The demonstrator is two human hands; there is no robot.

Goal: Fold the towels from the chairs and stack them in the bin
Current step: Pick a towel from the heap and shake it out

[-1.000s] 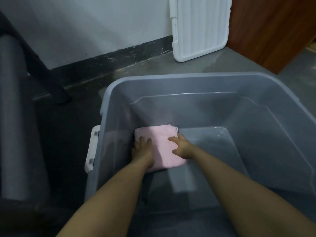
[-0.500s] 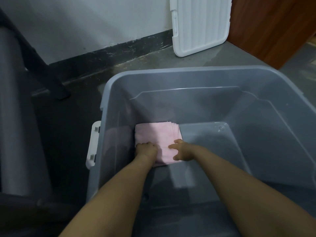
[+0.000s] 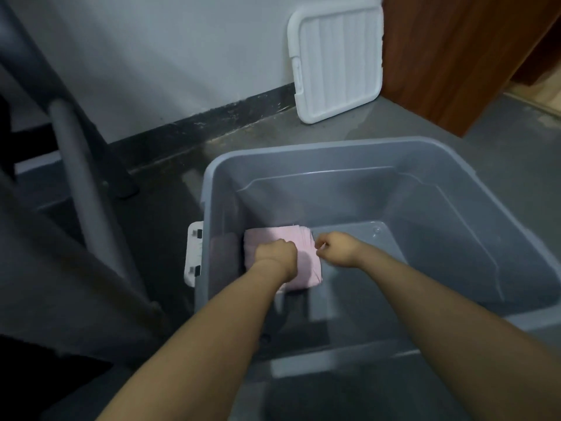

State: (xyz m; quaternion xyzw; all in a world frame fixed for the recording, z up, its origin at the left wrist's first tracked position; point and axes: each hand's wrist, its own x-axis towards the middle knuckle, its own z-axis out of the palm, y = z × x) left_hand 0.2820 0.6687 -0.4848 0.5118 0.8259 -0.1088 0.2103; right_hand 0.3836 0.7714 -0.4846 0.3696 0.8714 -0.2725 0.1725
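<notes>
Here the folded pink towel (image 3: 303, 256) lies flat on the floor of the grey bin (image 3: 455, 165), in its near-left corner, against the left wall. The left hand (image 3: 275, 257) sits on top of the towel with its fingers curled under; whether they pinch the cloth or merely rest on it cannot be told. The right hand (image 3: 337, 249) is just beside the towel's right edge, loosely curled and blurred by motion, and appears to hold nothing. A second ago both hands lay spread on the towel, pressing it flat; since then the fingers have drawn in and the right hand has slid off to the right. This suggests that placing the towel is complete and the hands are starting to leave the bin. No other towel shows in the bin, so the stack is probably only begun. A white lid (image 3: 337, 65) leans against the far wall, and a chair frame (image 3: 79, 165) stands at the left; no towel is visible on it.
</notes>
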